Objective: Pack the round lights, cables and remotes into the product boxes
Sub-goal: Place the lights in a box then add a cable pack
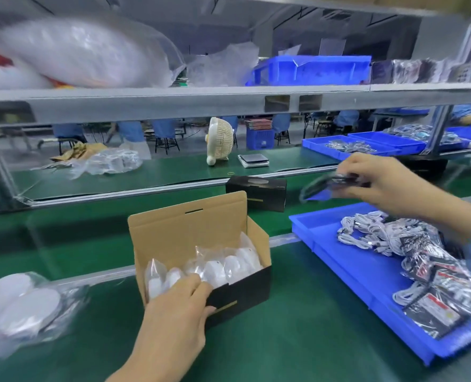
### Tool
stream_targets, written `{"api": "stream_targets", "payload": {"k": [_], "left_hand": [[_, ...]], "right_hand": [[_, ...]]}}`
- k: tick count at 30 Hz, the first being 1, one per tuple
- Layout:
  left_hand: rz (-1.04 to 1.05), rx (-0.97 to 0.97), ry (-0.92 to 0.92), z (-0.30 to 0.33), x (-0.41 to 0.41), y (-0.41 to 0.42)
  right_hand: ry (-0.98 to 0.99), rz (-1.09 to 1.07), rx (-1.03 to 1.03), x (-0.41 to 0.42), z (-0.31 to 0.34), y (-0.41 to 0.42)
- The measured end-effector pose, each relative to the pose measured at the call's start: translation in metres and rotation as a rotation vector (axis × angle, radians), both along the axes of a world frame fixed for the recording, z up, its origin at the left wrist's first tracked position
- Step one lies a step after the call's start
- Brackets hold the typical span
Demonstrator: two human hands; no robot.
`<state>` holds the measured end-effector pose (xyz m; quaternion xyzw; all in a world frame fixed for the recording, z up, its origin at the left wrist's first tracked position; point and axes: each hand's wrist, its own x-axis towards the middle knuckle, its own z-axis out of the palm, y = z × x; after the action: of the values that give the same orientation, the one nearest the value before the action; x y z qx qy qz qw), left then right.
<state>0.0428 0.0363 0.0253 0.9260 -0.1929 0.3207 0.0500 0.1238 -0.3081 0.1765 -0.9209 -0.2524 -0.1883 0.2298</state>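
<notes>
Open product box (201,260) stands on the green desk (297,326), lid flap upright at the back, black outer walls, brown inside. Bagged round lights (215,268) stand on edge in a row inside it, filling most of its length.

Left hand (179,307) grips the near left corner of the box: fingers (198,281) curled over the front wall and touching the bagged lights, thumb pressed on the black outer face.

Right hand (389,183) is raised above the far end of the blue tray (366,274), fingers pinched narrow on a dark bagged item (333,183); motion blur, cannot tell whether it is a remote or a cable.

Tray lies right of the box and holds white coiled cables (372,232) and bagged remotes (435,274) in a loose heap.

More bagged round lights (22,307) lie on the desk at left. A closed black box (256,191) stands behind the open one. Small cream fan (219,140) on the far belt
</notes>
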Motion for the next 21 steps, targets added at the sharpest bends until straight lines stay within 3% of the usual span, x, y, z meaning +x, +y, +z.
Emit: {"api": "stream_targets", "payload": {"k": [2, 4, 8, 9, 11, 16, 19, 21], "left_hand": [[-0.027, -0.014, -0.018, -0.001, -0.006, -0.013], [-0.051, -0.009, -0.032, -0.002, -0.013, -0.024], [-0.084, 0.015, -0.055, -0.004, -0.02, -0.032], [-0.088, 0.02, -0.056, -0.004, -0.02, -0.032], [-0.093, 0.041, -0.056, -0.005, -0.02, -0.032], [-0.141, 0.047, -0.048, -0.005, -0.022, -0.032], [-0.148, 0.036, -0.057, -0.003, -0.024, -0.03], [-0.127, 0.032, -0.013, -0.002, -0.027, -0.032]], "right_hand": [[0.025, 0.198, 0.191, -0.024, 0.003, 0.054], [0.018, 0.308, 0.136, -0.029, -0.003, 0.103], [-0.105, 0.163, -0.652, -0.016, -0.028, 0.176], [-0.147, 0.173, -0.732, -0.015, -0.037, 0.189], [-0.206, 0.252, -0.668, -0.019, -0.057, 0.209], [-0.114, 0.356, -0.293, -0.021, -0.085, 0.211], [-0.107, 0.302, -0.275, -0.02, -0.094, 0.203], [0.009, 0.324, -0.301, -0.02, -0.089, 0.205]]}}
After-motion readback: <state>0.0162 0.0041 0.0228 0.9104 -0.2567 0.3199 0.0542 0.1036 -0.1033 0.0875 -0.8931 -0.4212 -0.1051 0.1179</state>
